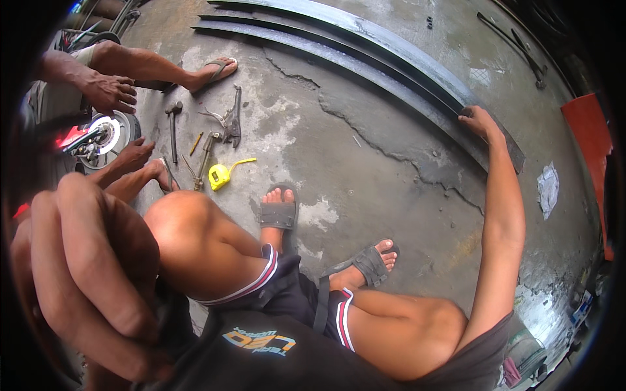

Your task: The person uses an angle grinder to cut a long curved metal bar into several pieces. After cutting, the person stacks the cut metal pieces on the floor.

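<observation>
My right arm reaches out to the right, and my right hand (480, 124) is closed at the edge of a long grey steel channel (417, 104). Its fingers curl over the metal near the channel's right end; a small dark patch shows at the fingertips, too small to name. The channel has raised flanges and lies across the floor beyond my feet. My left hand does not show. On the left, bent limbs (98, 274) fill the near corner, and I cannot tell whose they are.
A yellow tape measure (219, 176), brass-coloured torch (206, 156), hammer (173, 130), locking clamp (233, 120) and short yellow stick (196, 143) lie left of my sandalled feet. Another person's hand (111, 92) hangs near a wheel (107, 140). Cracked concrete (385, 153) runs before the channel; an orange-red panel (587, 150) stands far right.
</observation>
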Tool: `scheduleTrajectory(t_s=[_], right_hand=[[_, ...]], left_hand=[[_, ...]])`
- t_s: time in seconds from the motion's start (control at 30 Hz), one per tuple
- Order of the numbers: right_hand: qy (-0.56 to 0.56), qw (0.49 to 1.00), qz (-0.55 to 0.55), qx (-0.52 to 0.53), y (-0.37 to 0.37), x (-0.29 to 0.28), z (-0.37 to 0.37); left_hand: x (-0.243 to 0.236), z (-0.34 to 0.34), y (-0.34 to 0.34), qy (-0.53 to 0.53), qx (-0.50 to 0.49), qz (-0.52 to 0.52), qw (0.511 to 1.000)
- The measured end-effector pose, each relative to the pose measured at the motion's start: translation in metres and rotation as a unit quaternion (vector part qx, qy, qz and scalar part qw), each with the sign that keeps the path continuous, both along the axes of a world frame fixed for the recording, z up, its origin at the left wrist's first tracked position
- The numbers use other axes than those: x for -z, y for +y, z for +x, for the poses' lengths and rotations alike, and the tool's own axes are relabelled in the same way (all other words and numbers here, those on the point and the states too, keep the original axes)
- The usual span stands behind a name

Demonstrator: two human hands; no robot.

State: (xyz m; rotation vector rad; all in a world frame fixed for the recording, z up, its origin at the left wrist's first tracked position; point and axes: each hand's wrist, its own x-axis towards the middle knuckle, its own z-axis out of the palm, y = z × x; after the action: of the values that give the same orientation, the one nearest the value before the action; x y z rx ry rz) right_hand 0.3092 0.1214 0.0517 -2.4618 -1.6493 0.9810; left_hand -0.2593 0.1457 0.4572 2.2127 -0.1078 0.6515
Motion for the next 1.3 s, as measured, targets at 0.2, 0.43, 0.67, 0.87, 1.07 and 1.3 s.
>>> scheduleTrajectory(t_s=[0.2, 0.43, 0.67, 0.87, 1.07, 1.3], right_hand=[[0.009, 1.000, -0.001, -0.013, 0.009, 0.001, -0.006], [-0.016, 0.999, -0.030, -0.015, 0.006, -0.005, 0.003], [-0.039, 0.999, -0.008, -0.035, 0.018, -0.002, -0.010], [-0.018, 1.000, -0.021, -0.010, 0.015, -0.003, -0.004], [-0.012, 1.000, -0.022, 0.000, 0.013, -0.009, -0.018], [-0.006, 1.000, -0.017, 0.008, 0.005, 0.008, -0.001]], left_hand=[[0.001, -0.001, -0.002, -0.030, -0.012, -0.013, 0.999], [0.016, -0.018, -0.006, -0.087, -0.026, -0.055, 0.994], [0.039, -0.017, -0.018, -0.172, -0.089, -0.155, 0.969], [0.073, 0.033, -0.014, -0.290, -0.134, -0.237, 0.917], [0.076, 0.057, -0.001, -0.343, -0.123, -0.260, 0.894], [0.049, 0.038, 0.029, -0.225, 0.099, -0.331, 0.911]])
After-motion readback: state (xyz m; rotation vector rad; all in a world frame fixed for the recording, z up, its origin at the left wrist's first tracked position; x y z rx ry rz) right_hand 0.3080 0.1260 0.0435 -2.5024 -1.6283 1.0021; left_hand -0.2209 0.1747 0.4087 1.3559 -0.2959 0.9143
